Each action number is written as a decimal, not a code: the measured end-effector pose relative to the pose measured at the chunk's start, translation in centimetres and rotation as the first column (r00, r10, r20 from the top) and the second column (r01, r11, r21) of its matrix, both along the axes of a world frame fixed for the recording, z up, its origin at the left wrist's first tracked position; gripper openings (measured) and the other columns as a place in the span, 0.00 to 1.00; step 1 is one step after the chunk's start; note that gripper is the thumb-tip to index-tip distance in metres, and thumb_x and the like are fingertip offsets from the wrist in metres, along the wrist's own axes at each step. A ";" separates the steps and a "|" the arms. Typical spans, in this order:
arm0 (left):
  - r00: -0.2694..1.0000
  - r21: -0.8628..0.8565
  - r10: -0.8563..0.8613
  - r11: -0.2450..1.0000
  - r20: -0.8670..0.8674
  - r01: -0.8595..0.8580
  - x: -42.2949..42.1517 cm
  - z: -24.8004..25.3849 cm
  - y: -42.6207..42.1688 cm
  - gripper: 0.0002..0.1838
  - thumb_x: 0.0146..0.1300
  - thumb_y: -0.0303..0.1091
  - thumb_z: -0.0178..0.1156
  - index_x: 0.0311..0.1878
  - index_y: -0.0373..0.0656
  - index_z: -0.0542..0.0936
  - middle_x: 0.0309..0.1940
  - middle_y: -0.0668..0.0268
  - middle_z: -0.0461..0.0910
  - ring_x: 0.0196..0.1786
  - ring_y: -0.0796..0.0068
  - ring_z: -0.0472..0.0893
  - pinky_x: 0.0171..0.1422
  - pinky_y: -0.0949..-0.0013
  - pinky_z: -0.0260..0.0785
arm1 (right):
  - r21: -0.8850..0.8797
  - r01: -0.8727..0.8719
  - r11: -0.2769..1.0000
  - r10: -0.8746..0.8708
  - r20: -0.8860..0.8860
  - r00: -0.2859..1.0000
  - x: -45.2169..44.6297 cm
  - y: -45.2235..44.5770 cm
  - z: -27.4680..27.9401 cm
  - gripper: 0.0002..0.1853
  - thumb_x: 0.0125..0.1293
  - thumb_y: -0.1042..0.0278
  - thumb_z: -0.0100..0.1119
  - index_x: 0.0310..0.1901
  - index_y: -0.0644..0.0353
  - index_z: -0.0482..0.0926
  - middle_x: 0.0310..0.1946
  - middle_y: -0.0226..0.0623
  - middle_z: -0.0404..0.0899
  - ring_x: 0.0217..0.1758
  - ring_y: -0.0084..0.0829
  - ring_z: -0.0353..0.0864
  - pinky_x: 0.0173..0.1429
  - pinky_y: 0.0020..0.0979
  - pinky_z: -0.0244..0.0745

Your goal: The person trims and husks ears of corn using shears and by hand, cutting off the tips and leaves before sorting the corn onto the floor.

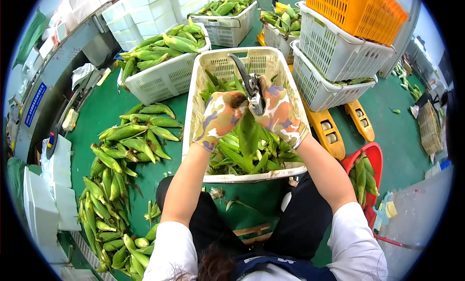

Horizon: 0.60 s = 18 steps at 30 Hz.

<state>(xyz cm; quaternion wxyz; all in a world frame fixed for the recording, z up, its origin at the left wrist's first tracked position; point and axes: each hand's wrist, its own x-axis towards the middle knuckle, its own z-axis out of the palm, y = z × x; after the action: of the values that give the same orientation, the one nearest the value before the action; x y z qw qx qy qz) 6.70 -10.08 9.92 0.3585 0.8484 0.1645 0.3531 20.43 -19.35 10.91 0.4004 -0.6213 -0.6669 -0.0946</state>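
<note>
Both hands wear camouflage-patterned gloves and are close together over a white crate (197, 80) of green husks and leaves (230, 152). My right hand (281, 111) is wrapped round the handles of pruning shears (252, 87), whose dark curved blade points up and left. My left hand (222, 117) is closed just left of the shears, at the top of a green corn cob (248, 135) with leaves hanging down. The fingers of my left hand partly hide where it grips the cob.
A heap of corn (109, 184) lies on the green floor at left. Corn-filled crates (167, 77) stand behind. Stacked crates (334, 53) on a yellow pallet jack (327, 131) are at right, near a red basin (377, 164) with corn. Foam boxes (43, 198) stand far left.
</note>
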 end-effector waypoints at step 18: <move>0.776 -0.509 0.467 0.831 0.423 -0.223 2.5 -7.9 3.7 0.17 0.59 0.36 0.59 0.46 0.35 0.72 0.37 0.63 0.77 0.35 0.75 0.76 0.40 0.72 0.69 | 0.169 -0.015 0.985 0.170 -0.978 0.123 -0.2 1.3 -3.5 0.09 0.55 0.82 0.60 0.36 0.59 0.72 0.24 0.26 0.72 0.28 0.17 0.72 0.30 0.19 0.67</move>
<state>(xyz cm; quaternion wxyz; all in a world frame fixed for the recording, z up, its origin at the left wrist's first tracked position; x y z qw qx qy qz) 9.22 -6.36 2.00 0.4949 0.5693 0.2895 0.5891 20.19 -18.01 7.44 0.7812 -0.4617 -0.2669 0.3246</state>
